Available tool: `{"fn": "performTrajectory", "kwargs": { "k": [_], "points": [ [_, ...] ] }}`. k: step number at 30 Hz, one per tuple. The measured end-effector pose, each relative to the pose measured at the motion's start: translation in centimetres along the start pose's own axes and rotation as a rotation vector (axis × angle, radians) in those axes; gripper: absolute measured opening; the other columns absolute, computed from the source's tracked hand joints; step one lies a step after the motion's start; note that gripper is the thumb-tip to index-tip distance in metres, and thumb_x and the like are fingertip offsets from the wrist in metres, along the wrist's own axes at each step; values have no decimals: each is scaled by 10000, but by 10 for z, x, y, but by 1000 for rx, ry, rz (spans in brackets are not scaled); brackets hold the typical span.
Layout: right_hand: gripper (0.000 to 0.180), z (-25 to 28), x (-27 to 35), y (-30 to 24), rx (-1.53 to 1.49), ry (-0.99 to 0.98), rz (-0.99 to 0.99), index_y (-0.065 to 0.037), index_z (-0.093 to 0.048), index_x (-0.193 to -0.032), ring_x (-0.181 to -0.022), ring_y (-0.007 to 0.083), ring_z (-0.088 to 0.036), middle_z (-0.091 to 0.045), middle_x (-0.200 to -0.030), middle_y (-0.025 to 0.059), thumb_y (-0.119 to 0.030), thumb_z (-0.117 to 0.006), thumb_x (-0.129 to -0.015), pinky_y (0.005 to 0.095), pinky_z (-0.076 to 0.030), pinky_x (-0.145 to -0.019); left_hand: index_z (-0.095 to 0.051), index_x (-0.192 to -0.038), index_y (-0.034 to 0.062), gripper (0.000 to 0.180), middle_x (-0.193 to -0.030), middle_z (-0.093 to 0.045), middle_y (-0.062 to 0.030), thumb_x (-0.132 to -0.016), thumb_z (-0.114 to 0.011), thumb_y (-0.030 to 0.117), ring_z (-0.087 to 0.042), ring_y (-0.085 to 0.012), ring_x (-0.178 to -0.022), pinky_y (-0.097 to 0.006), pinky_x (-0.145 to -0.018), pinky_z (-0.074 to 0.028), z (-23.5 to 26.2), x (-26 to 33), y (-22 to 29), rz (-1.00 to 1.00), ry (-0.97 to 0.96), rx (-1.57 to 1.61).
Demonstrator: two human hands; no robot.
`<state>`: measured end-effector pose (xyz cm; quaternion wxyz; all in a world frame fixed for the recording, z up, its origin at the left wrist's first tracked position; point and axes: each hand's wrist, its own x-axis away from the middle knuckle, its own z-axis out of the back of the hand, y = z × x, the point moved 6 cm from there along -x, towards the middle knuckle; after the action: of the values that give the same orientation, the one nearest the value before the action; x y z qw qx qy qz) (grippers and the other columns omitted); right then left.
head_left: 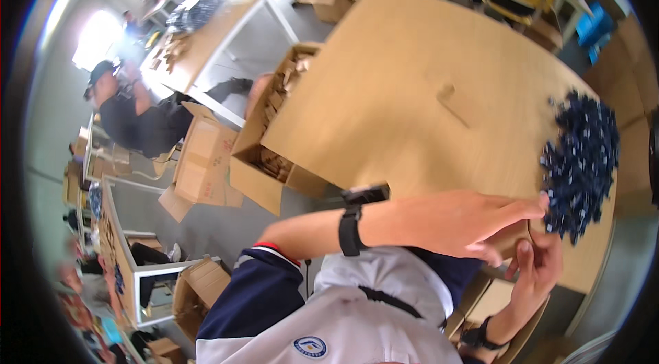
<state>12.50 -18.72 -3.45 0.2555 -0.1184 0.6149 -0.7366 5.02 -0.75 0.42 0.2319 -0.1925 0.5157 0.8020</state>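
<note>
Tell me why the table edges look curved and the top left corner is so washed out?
In the head view, the fisheye lens bows the wooden table toward the rim; bright window glare bleaches the top left, blurring the seated person there; both hands, left hand and right hand, stay fairly sharp beside the dark blue pile.

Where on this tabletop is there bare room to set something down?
Most of the light wooden tabletop is bare, between the open cardboard box of brown pieces at its left edge and the heap of small dark blue parts on the right. It is crowded at the near right, where the left hand and right hand meet.
</note>
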Motion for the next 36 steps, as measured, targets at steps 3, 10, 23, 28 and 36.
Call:
{"fn": "performTrajectory", "kwargs": {
  "k": [3, 10, 23, 28, 36],
  "points": [
    [124, -5, -7, -14, 227, 137, 224, 30, -595, -1003, -549, 123, -553, -675, -866, 135, 1, -638, -891, 236, -436, -459, -584, -1120, 17, 361, -1100, -649, -166, -842, -712, 209, -652, -304, -927, -371, -686, -525, 6, -6, -10, 212, 29, -309],
    [99, -34, -5, -66, 733, -1, 983, 13, -661, -917, -622, 292, -569, -689, -989, 223, 35, -679, -822, 309, -457, -551, -617, -1058, 6, 182, -740, -682, -146, -927, -617, 132, -669, -206, -611, -311, -549, -485, 11, -7, -3, 326, 142, 305],
    [123, -39, 1, -36, 270, 507, 540, 63, -665, -991, -620, 89, -569, -654, -789, 93, -20, -600, -927, 214, -444, -523, -605, -1153, -4, 215, -1018, -701, -123, -958, -515, 10, -692, -165, -749, -275, -652, -556, -35, 4, -9, 180, 476, 7],
    [340, -36, -17, -24, 63, -63, 319, -18, -695, -1077, -677, 126, -620, -667, -812, 81, 64, -684, -746, 229, -462, -581, -676, -1065, -30, 201, -944, -711, -112, -980, -537, 89, -704, -175, -787, -289, -726, -580, -5, 26, -5, 402, 549, 9],
    [364, -24, -11, 19, 262, -157, 316, -41, -698, -1008, -655, 183, -631, -641, -745, 104, -58, -803, -659, 301, -490, -581, -623, -1099, -79, 289, -664, -659, -103, -1002, -491, 159, -666, -150, -606, -241, -539, -505, -56, 25, -27, 799, 185, 708]
  ]
}}
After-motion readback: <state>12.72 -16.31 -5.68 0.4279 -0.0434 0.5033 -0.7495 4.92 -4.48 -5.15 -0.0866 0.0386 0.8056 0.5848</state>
